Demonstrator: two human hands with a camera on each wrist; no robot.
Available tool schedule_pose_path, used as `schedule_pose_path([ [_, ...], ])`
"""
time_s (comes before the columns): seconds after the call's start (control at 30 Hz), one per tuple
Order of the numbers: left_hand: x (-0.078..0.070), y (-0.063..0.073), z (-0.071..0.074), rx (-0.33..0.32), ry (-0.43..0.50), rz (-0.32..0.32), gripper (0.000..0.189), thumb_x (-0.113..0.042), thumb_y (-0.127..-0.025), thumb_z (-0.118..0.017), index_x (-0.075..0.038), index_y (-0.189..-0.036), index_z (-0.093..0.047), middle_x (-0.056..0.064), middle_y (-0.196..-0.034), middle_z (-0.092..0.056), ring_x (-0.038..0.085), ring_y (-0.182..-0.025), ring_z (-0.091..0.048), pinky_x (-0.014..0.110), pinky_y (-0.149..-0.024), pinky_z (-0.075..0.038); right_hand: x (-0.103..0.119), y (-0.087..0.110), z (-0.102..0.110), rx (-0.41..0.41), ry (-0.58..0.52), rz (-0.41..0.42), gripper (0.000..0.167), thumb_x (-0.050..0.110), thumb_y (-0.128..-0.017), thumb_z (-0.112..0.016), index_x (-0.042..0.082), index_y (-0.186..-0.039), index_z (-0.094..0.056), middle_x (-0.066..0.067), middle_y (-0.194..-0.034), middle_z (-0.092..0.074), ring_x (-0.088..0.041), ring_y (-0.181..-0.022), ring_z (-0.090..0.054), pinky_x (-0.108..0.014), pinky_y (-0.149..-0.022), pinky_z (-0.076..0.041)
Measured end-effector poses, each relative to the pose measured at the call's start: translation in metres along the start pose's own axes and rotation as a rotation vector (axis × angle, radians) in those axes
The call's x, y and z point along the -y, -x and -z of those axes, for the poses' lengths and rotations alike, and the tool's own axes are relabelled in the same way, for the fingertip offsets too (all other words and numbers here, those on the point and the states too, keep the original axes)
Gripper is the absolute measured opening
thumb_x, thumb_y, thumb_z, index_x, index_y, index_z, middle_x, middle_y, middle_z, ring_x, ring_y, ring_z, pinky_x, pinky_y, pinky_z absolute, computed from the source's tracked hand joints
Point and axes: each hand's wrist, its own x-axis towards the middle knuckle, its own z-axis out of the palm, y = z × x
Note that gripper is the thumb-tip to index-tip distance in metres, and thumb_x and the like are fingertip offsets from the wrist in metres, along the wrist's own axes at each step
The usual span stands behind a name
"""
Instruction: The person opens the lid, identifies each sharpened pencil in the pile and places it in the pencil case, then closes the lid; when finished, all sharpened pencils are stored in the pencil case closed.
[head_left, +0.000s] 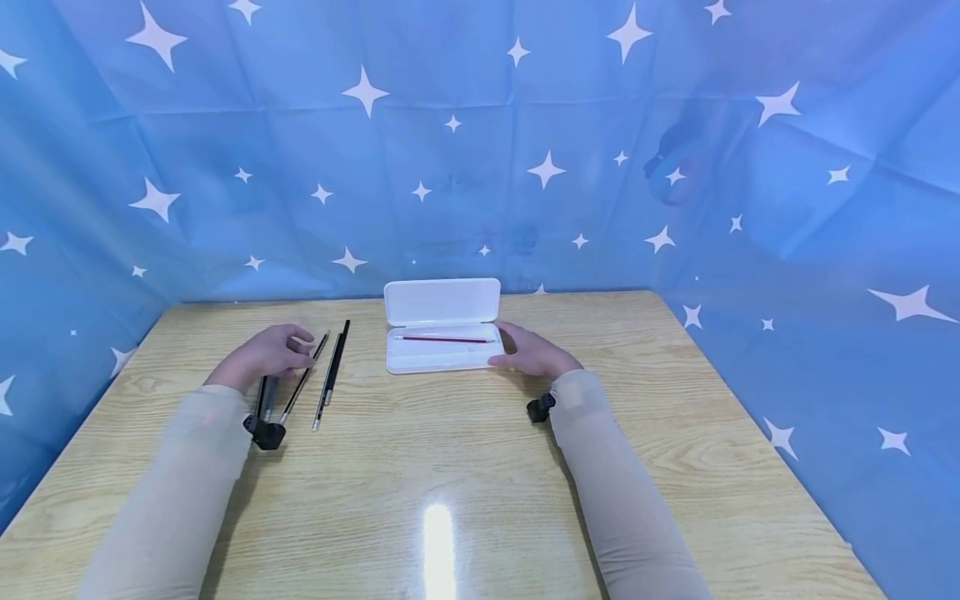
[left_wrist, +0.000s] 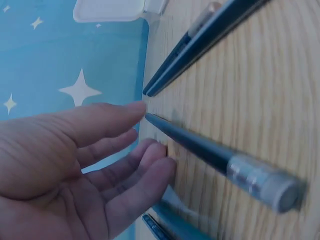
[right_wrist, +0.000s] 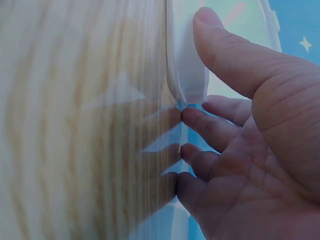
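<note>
A white pencil case stands open at the back middle of the table, its lid raised. One red pencil lies inside it. My right hand holds the case's right end, thumb at the front corner and fingers round the back; in the right wrist view, fingertips also rest on the table. To the left, my left hand hovers with loosely bent fingers over a dark pencil with a silver band and an eraser end. A gap shows between thumb and fingers, with nothing held.
Right of the left hand, more dark pencils lie close together. Below the left wrist are further dark slim items, partly hidden. A blue star-patterned curtain hangs behind the wooden table.
</note>
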Motion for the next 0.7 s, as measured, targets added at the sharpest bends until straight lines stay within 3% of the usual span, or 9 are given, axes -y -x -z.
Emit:
schedule_pose_path([
  [0.17,-0.002,-0.003,-0.008,-0.007,-0.134,0.024,0.063,-0.015,-0.096,-0.069,0.012,-0.145,-0.040,0.035,-0.135,-0.048,0.040,-0.111,-0.060,0.046,-0.087,-0.057,0.001,0.001,0.000,0.002,0.003,-0.003,0.081,0.040,-0.100,-0.065,0.022,-0.164,-0.018,-0.007,-0.169,-0.017,-0.031,-0.155,-0.014,-0.056,-0.122,-0.020],
  [0.37,-0.007,-0.009,-0.017,-0.023,-0.260,0.059,0.059,-0.012,-0.093,-0.067,0.009,-0.142,-0.043,0.033,-0.124,-0.056,0.027,-0.083,-0.068,0.043,-0.078,-0.057,0.002,0.002,0.000,0.001,0.000,0.001,0.082,0.039,-0.100,-0.065,0.021,-0.164,-0.017,-0.008,-0.169,-0.017,-0.032,-0.154,-0.014,-0.057,-0.122,-0.019],
  [0.7,-0.016,-0.005,-0.019,0.010,-0.208,0.116,0.052,0.003,-0.086,-0.061,0.011,-0.134,-0.044,0.020,-0.100,-0.054,0.026,-0.075,-0.066,0.037,-0.067,-0.060,0.003,0.002,-0.001,-0.002,0.009,-0.008,0.082,0.039,-0.100,-0.065,0.021,-0.164,-0.017,-0.007,-0.169,-0.017,-0.031,-0.154,-0.014,-0.057,-0.121,-0.020],
])
